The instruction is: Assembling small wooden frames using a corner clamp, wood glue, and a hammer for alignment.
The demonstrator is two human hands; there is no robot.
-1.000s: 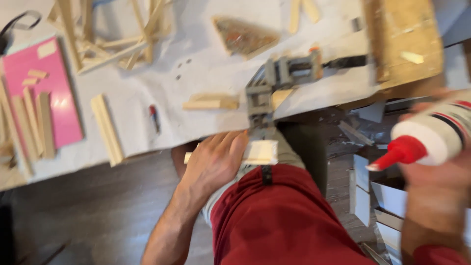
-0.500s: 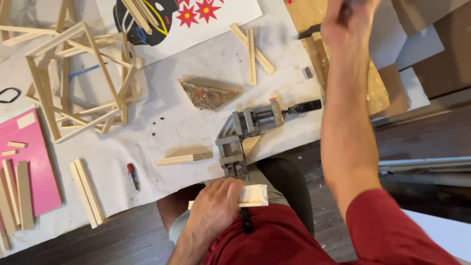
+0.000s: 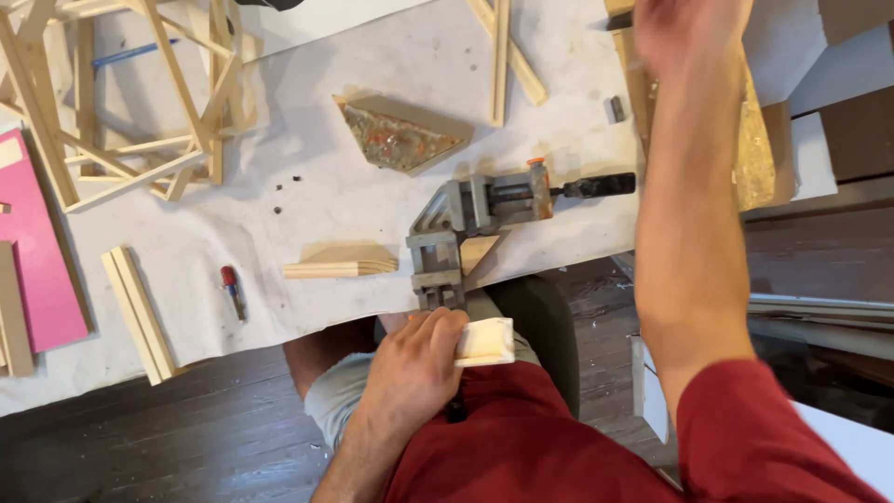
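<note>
Left hand (image 3: 414,359), bottom centre, has its fingers curled around a small pale wooden block (image 3: 486,341) just below the grey metal corner clamp (image 3: 456,228). Right hand (image 3: 689,33), top right, is blurred over a chipboard slab (image 3: 756,140); can't tell its fingers. Flat pink rectangular board (image 3: 37,251) sits far left.

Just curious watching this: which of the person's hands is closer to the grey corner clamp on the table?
Left. The left hand grips a pale wood block right below the corner clamp. The right hand reaches far up the table, well away.
</note>
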